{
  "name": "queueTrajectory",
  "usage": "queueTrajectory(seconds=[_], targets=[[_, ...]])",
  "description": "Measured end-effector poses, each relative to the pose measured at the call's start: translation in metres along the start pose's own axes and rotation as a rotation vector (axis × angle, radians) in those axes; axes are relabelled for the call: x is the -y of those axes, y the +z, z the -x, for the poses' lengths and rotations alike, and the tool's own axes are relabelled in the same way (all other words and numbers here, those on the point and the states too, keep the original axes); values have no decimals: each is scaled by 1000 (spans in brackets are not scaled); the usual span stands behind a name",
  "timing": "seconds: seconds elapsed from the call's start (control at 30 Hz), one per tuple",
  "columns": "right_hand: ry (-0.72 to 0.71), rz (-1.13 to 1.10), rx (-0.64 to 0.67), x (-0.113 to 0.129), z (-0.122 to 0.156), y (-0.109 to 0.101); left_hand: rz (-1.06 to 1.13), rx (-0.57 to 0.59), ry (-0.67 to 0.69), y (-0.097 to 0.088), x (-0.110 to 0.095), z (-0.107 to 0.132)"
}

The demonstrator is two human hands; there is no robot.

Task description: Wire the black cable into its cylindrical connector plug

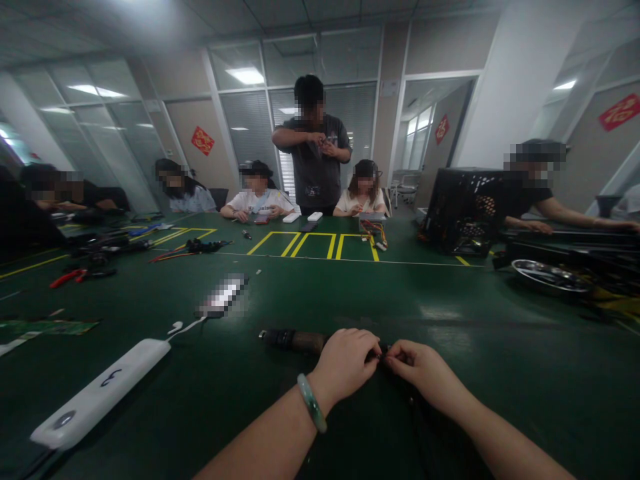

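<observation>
Bare forearms (pixel 265 437) are reaching toward a dark cylindrical tool (pixel 307 343), which is lying on the green table (pixel 345 293) with its long axis running roughly left to right and its metal tip (pixel 262 335) pointing left. The left hand (pixel 345 353) is covering the tool's right portion, so it is sitting nearer the body; the right hand (pixel 425 370) is meeting it at the right end. Fingertips of both are pinching close together there, the exact piece between them too small to make out. Leftward, a white power strip (pixel 107 393) is lying diagonally near a phone (pixel 223 295). Beyond, co-workers (pixel 320 163) are sitting or standing.
</observation>
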State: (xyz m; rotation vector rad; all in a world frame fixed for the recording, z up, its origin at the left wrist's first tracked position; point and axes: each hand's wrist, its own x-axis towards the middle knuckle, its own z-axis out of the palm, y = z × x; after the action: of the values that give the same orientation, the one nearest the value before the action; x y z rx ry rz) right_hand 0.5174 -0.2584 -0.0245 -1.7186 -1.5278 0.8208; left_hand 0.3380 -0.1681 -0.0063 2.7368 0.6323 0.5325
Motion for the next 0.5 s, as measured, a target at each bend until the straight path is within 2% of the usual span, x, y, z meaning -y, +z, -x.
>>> queueTrajectory(seconds=[0.5], targets=[[-2, 38, -5, -3, -2, 0, -11, -8, 10, 1, 1, -1]])
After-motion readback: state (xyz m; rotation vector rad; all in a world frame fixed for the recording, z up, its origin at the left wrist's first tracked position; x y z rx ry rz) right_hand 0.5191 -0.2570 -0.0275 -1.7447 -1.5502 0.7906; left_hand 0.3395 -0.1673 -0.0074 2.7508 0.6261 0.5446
